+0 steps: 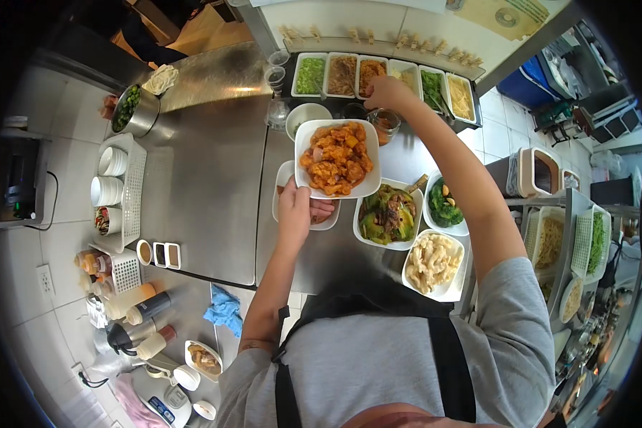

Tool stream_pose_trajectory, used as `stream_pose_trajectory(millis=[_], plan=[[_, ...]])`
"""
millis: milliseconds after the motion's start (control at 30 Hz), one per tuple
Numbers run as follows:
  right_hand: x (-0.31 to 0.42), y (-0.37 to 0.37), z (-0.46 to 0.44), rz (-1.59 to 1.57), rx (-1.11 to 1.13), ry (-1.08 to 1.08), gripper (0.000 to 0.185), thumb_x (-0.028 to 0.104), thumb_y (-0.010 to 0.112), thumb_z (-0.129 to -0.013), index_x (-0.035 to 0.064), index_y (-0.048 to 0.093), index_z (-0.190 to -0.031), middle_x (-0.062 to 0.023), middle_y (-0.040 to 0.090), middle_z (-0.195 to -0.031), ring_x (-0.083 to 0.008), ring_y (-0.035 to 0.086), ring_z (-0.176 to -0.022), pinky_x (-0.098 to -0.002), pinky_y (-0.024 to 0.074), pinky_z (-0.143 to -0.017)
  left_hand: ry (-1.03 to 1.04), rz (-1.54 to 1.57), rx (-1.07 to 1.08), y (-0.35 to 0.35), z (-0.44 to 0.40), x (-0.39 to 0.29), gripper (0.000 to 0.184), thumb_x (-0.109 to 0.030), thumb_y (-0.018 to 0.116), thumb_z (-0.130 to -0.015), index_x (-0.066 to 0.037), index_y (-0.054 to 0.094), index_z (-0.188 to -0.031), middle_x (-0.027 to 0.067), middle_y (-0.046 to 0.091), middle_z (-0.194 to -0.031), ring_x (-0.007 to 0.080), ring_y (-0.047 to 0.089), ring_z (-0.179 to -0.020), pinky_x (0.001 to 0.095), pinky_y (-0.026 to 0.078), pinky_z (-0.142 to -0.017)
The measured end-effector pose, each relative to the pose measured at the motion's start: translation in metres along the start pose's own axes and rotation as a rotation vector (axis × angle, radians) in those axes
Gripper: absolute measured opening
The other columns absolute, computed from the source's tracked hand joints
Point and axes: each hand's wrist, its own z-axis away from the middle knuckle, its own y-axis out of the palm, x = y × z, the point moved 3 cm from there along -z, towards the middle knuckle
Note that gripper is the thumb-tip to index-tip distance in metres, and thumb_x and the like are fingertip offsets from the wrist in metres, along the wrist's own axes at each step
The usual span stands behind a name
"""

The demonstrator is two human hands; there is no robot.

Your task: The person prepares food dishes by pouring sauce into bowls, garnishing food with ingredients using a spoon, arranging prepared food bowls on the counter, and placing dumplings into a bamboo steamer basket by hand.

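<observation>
Left hand [296, 209] holds a white square bowl [301, 133] of glazed fried pieces [337, 160]; right hand [386, 94] dips toward an orange-brown topping [372, 69].
Left thumb presses the bowl's near-left corner, fingers beneath, over another white dish [282, 175] on the steel counter [207, 135]; right fingers point downward, whether pinching anything I cannot tell.

At our left we see a metal pot [152, 113] of greens [127, 107] near a white basket [134, 182] of stacked bowls [105, 191]. We also find three small sauce dishes [173, 267], squeeze bottles [152, 345], a crumpled blue cloth [224, 311] and, far right, a blue bin [522, 84].
</observation>
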Motion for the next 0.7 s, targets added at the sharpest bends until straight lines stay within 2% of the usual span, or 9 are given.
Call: stream_pose_trajectory(millis=[100,200,300,400,500,600,700], plan=[[0.003,-0.018,0.005,0.028,-0.193,0.076,0.030,0.030,0.064,-0.074,0.0079,0.067,-0.095,-0.0155,0.067,-0.088,-0.0321,0.064,-0.085,-0.0396,0.0503,-0.079,0.022,-0.007,0.003,-0.001,0.000,-0.001,0.035,-0.016,0.033,-0.090,0.006,0.044,-0.115,0.0196,0.063,-0.081,0.0239,0.066,-0.062,0.0291,0.057,-0.052],[-0.020,-0.020,0.000,0.060,-0.423,0.059,0.026,0.025,0.060,-0.078,0.0070,0.069,-0.095,-0.0162,0.067,-0.088,-0.0324,0.064,-0.085,-0.0412,0.0501,-0.079,0.029,-0.004,0.003,0.000,-0.005,-0.002,0.034,-0.016,0.033,-0.090,0.006,0.044,-0.114,0.0197,0.063,-0.080,0.0239,0.066,-0.062,0.0295,0.057,-0.052],[-0.030,-0.021,0.007,0.373,-0.379,-0.138,0.023,0.019,0.058,-0.079,0.0024,0.069,-0.091,-0.0141,0.068,-0.086,-0.0303,0.066,-0.078,-0.0404,0.0534,-0.071,0.027,-0.009,0.006,0.002,-0.010,-0.010,0.033,-0.016,0.034,-0.090,0.006,0.044,-0.112,0.0199,0.063,-0.080,0.0244,0.065,-0.061,0.0307,0.057,-0.053],[-0.033,-0.024,0.029,-0.093,-0.390,-0.084,0.023,0.017,0.058,-0.081,-0.0004,0.069,-0.090,-0.0143,0.068,-0.077,-0.0252,0.066,-0.068,-0.0379,0.0530,-0.064,0.023,-0.010,0.003,0.004,-0.019,-0.016,0.030,-0.016,0.034,-0.089,0.006,0.044,-0.107,0.0207,0.062,-0.079,0.0252,0.065,-0.061,0.0320,0.057,-0.055],[-0.037,-0.022,0.040,-0.462,-0.332,0.103,0.023,0.018,0.059,-0.083,-0.0006,0.070,-0.091,-0.0107,0.069,-0.072,-0.0152,0.063,-0.058,-0.0308,0.0506,-0.057,0.019,-0.001,0.002,0.007,-0.030,-0.017,0.028,-0.016,0.034,-0.090,0.006,0.043,-0.104,0.0209,0.062,-0.078,0.0251,0.065,-0.060,0.0316,0.057,-0.054],[-0.054,-0.013,0.043,-0.779,-0.280,0.190,0.027,0.019,0.057,-0.086,-0.0024,0.068,-0.099,-0.0079,0.070,-0.079,-0.0073,0.055,-0.056,-0.0241,0.0467,-0.054,0.024,0.002,0.019,0.012,-0.039,-0.019,0.029,-0.016,0.032,-0.091,0.006,0.043,-0.107,0.0198,0.062,-0.077,0.0242,0.065,-0.060,0.0301,0.057,-0.053],[-0.065,-0.007,0.052,-1.076,-0.274,0.198,0.030,0.018,0.054,-0.091,-0.0008,0.062,-0.113,-0.0059,0.070,-0.089,-0.0048,0.046,-0.057,-0.0193,0.0398,-0.052,0.020,-0.003,0.029,0.016,-0.047,-0.021,0.029,-0.017,0.033,-0.091,0.006,0.043,-0.107,0.0199,0.062,-0.077,0.0242,0.065,-0.060,0.0309,0.057,-0.053]])
